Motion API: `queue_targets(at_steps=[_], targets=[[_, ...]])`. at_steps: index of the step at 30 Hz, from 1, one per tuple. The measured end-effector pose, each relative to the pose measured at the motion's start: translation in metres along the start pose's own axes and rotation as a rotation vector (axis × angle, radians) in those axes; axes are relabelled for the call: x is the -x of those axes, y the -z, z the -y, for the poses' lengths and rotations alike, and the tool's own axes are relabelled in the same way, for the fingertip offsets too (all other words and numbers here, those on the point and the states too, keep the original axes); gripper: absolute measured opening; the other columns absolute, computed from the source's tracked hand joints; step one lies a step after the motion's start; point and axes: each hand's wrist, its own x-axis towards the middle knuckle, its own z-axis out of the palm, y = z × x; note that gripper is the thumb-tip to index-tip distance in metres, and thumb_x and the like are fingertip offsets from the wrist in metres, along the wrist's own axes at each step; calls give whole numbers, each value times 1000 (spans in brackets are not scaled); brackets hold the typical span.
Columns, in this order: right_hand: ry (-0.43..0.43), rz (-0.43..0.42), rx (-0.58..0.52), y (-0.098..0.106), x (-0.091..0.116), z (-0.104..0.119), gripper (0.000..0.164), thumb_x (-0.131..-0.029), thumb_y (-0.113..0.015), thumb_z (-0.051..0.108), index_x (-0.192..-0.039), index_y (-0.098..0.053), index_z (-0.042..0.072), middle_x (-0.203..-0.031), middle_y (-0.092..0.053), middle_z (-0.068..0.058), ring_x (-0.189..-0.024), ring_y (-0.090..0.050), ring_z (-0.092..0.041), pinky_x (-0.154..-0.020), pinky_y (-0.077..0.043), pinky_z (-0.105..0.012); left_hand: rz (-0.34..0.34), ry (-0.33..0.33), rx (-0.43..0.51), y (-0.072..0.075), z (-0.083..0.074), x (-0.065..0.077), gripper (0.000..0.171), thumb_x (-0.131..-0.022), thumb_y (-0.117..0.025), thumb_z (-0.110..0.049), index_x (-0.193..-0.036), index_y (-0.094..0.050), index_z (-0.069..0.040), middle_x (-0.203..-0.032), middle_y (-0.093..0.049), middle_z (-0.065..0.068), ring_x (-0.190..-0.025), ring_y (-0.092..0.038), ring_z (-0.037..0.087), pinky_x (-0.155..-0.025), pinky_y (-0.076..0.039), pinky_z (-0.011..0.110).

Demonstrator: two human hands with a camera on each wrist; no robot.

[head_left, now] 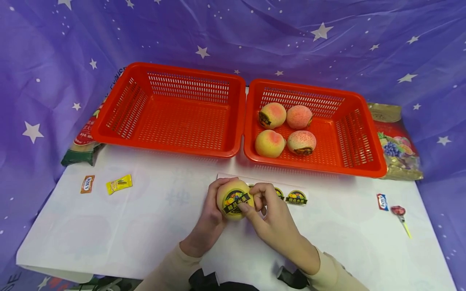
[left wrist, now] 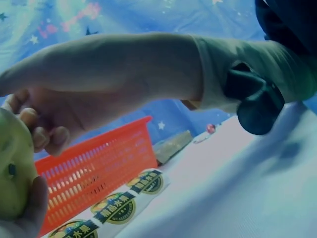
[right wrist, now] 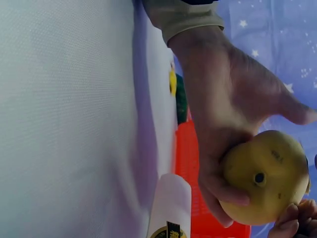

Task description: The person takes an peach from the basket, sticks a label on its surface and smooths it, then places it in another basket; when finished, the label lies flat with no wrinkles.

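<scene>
A yellow peach (head_left: 225, 190) is cupped in my left hand (head_left: 209, 222), whose fingers and thumb curl around its side. On the peach's upward face lies a round black-and-gold fruit sticker (head_left: 236, 202). My right hand (head_left: 276, 226) presses its thumb on the sticker, with its other fingers curled against the peach's right side. The right wrist view shows the underside of the peach (right wrist: 267, 173), with a small dark hole. Just behind my hands lies a white strip of stickers (head_left: 296, 197), partly covered by my right hand.
Two red plastic baskets stand side by side at the back; the right basket (head_left: 349, 171) holds several peaches (head_left: 270, 143), the left basket (head_left: 164, 151) none. Candies (head_left: 119, 184) lie at left, a small packet (head_left: 382, 202) and a lollipop (head_left: 398, 210) at right. Printed bags (head_left: 397, 149) flank the baskets.
</scene>
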Motion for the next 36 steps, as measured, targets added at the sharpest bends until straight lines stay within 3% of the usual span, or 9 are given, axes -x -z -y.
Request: queue_targets(at_steps=[2,5,11,16,20,27,32,36], targets=[[21,-7,31,-2,-1,0,35,-78,-68,25,-99,-45,8,-67,-38,9,-58,-36,-1,-53,-29,-10,-39,8,-41,0,2,0,75,-77,-49,-55,-131,-16,-14,-136,-23,10,-118,-32,20,-90,-38,23],[18,-1,55,-4,-3,0,36,-77,-69,27,-95,-44,9,-65,-36,8,-56,-33,-1,-51,-26,-10,-77,3,-112,-1,4,0,80,-72,-50,-57,-130,-18,-13,-134,-26,9,-114,-35,19,-87,-40,21],[-37,20,10,-5,-6,6,28,-78,-68,21,-86,-42,11,-58,-32,7,-53,-29,0,-49,-25,-12,-104,44,-188,1,4,1,68,-81,-52,-51,-130,-20,-16,-128,-32,9,-108,-37,19,-83,-39,22],[-62,38,-52,-6,-5,1,21,-82,-63,17,-85,-42,12,-59,-34,9,-53,-34,-1,-47,-30,-14,-121,95,-192,3,3,0,53,-89,-51,-29,-130,-19,-15,-124,-33,10,-106,-37,23,-82,-40,25],[-118,61,-82,-6,-6,0,18,-84,-60,13,-85,-42,12,-59,-36,7,-52,-35,-2,-46,-31,-16,-146,173,-177,2,1,-2,46,-91,-44,-19,-130,-19,-17,-123,-32,9,-107,-36,24,-83,-40,25],[-234,56,-143,-7,-6,-1,16,-86,-57,11,-84,-42,10,-58,-39,6,-50,-36,-3,-44,-32,-20,-185,244,-169,-1,-2,-4,43,-89,-39,-22,-129,-21,-21,-120,-33,7,-105,-36,24,-83,-37,27],[-278,75,-163,-3,-5,0,13,-88,-55,19,-90,-43,14,-62,-47,6,-52,-43,-5,-46,-38,-20,-202,220,-285,-3,1,-4,48,-83,-41,-24,-127,-25,-20,-115,-38,8,-99,-39,23,-79,-37,26],[-241,125,-83,3,-7,-3,25,-84,-60,28,-97,-42,17,-62,-44,8,-52,-42,-4,-48,-36,-18,-180,185,-343,-3,7,-5,51,-79,-44,-22,-126,-26,-17,-115,-39,8,-99,-39,23,-81,-37,27]])
